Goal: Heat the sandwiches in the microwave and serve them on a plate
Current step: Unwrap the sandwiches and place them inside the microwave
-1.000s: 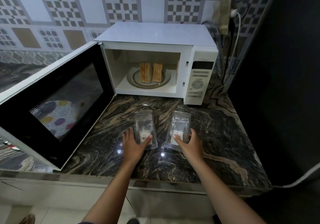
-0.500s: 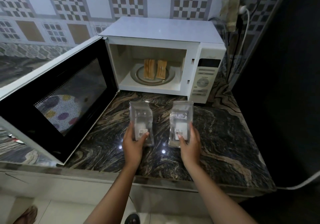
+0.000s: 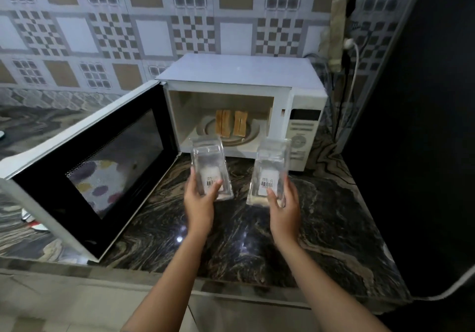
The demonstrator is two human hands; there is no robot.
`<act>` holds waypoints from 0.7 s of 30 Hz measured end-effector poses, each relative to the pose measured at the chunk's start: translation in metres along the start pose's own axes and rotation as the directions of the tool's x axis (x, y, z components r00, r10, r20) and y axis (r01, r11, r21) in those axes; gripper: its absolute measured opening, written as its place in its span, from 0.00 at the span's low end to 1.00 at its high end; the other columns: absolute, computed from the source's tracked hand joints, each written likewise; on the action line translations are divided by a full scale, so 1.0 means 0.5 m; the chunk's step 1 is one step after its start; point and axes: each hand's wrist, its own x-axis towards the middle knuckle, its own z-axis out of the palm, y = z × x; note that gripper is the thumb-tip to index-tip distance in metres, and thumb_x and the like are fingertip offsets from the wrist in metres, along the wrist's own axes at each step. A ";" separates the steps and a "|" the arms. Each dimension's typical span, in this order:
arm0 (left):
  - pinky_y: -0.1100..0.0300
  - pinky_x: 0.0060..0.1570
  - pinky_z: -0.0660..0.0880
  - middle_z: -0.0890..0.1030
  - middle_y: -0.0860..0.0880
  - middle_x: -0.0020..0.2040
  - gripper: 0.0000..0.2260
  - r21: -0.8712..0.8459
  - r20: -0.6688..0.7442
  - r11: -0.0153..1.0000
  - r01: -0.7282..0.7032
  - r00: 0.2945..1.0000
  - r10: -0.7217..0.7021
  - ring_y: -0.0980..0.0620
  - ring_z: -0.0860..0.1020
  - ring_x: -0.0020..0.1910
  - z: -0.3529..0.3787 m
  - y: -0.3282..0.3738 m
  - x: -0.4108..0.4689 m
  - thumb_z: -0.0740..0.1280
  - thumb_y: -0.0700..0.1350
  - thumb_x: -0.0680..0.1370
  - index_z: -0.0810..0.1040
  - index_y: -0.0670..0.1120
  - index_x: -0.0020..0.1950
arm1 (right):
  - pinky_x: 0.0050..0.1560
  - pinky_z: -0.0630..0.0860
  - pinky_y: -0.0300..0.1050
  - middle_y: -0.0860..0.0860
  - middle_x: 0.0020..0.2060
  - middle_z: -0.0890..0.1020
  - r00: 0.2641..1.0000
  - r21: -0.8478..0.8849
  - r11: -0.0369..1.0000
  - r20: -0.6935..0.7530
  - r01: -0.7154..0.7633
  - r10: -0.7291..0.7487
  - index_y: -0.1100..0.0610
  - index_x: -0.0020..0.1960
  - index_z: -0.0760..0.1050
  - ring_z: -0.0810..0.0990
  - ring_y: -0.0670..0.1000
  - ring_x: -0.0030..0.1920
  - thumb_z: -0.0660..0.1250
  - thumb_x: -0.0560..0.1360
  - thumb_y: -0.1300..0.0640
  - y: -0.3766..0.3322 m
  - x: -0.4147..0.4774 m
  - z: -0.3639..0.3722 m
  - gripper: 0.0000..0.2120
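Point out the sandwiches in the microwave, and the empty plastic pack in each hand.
sandwiches (image 3: 232, 125), head view, on the left sandwich's bread.
left pack (image 3: 208, 165), head view, clear plastic above the label.
right pack (image 3: 272, 162), head view, clear plastic above the label.

Both empty packs (image 3: 209, 171) apparently higher

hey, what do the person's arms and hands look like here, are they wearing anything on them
Both forearms are bare right up to the bottom edge of the picture: no sleeves show. The left hand and right hand have no gloves, and I see no rings, watch or bracelets on the fingers or wrists. The nails look short and unpainted, though the picture is slightly blurred.
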 end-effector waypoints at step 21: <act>0.47 0.66 0.70 0.70 0.45 0.70 0.36 0.174 0.193 0.972 -0.159 0.973 0.125 0.45 0.71 0.67 0.163 0.311 0.489 0.75 0.50 0.68 0.65 0.45 0.73 | 0.46 0.80 0.40 0.52 0.62 0.76 0.999 0.151 0.987 0.000 0.053 -0.053 0.54 0.70 0.68 0.80 0.52 0.53 0.64 0.77 0.57 -0.312 0.507 0.151 0.22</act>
